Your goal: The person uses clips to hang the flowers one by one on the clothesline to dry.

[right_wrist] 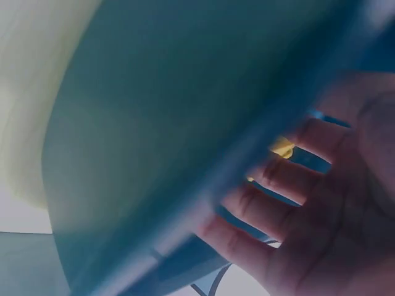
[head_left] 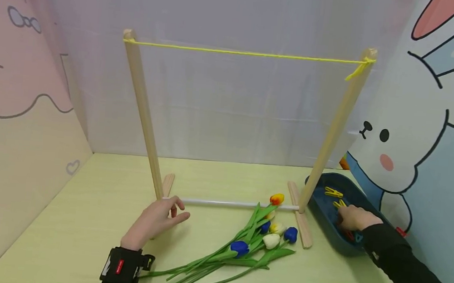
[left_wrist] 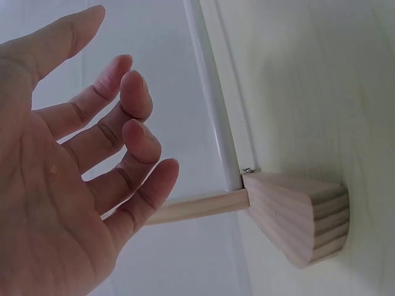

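Observation:
My right hand (head_left: 354,218) reaches down into a dark blue basin (head_left: 327,226). Close to its fingers lies a yellow clothespin (head_left: 339,204), with another yellow clothespin (head_left: 333,192) farther back. In the right wrist view the fingers (right_wrist: 290,179) are spread and fairly straight, their tips hidden behind the basin's rim. My left hand (head_left: 158,219) hovers by the foot of the left wooden post (head_left: 143,115), holding nothing, its fingers loosely bent. Between the hands, artificial tulips (head_left: 241,248) in blue, white, yellow and orange lie on the table.
A yellow cord (head_left: 239,52) runs between the tops of the left post and the right wooden post (head_left: 336,129). Low down, a white rod (head_left: 221,203) joins them. Red and blue pieces lie in the basin under my right hand. Cartoon-printed panels flank the table (head_left: 68,217).

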A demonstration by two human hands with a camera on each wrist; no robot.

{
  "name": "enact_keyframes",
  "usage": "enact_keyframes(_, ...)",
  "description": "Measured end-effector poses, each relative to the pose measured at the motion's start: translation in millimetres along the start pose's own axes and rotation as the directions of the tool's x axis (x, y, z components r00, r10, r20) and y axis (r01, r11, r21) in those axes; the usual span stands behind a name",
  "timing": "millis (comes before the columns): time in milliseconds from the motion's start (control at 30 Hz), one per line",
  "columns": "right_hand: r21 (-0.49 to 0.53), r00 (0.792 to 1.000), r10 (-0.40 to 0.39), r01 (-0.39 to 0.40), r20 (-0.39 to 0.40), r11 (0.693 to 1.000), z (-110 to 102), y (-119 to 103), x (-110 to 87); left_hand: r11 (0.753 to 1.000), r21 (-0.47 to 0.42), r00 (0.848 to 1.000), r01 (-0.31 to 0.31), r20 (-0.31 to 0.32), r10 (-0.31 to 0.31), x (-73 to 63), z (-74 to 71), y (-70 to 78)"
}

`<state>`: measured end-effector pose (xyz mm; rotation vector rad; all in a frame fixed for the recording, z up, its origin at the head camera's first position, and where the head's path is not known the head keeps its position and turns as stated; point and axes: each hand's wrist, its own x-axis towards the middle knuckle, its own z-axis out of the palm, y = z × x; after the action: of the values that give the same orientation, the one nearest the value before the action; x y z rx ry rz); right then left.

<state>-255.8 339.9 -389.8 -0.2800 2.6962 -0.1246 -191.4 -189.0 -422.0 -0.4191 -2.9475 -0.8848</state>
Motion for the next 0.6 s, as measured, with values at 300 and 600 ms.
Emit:
enact_keyframes(300,-0.044,0.998,-0.002,-0.001,-0.058,0.999,6.9,-1.4,3.7,0.994,-0.061,0.993,-0.087,0.071,0.092,-0.9,9.2,4.6)
enact_keyframes(600,-0.025,0.997,0.001,-0.003,-0.073,1.0,1.3,-7.8,7.7,0.996,-0.056,0.994,-0.071,0.081,0.076,-1.5,8.3,9.4)
